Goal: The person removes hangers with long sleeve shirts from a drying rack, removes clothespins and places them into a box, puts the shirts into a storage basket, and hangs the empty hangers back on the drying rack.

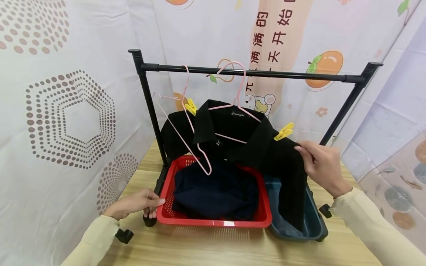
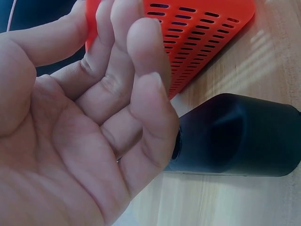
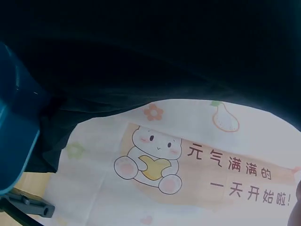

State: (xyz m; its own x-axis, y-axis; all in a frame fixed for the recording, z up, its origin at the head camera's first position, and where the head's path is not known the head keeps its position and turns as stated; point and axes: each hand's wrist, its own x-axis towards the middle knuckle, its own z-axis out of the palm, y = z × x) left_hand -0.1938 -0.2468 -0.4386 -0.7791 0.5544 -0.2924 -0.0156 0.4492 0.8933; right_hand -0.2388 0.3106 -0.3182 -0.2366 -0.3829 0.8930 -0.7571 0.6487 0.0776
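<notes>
A black collared shirt [image 1: 269, 155] hangs on a pink hanger [image 1: 240, 90], with a yellow clothespin [image 1: 284, 132] on one shoulder and another yellow clothespin [image 1: 190, 106] on the other. My right hand [image 1: 321, 164] pinches the shirt at its right-side sleeve, near the shoulder; dark cloth fills the upper right wrist view. At the lower left, my left hand [image 1: 139, 203] holds the rim of a red basket [image 1: 213, 222] between thumb and fingers. Dark navy clothing [image 1: 213, 192] lies in that basket. The shirt's sleeve droops over a blue basin [image 1: 276, 195].
A black rack [image 1: 293, 75] spans the table [image 1: 199, 247], its posts at both sides. An unloaded pink hanger [image 1: 186, 111] hangs left of the shirt, partly in front of it. Black rack feet [image 1: 124, 235] stick out near my left wrist. Printed curtains [image 1: 83, 122] surround the table.
</notes>
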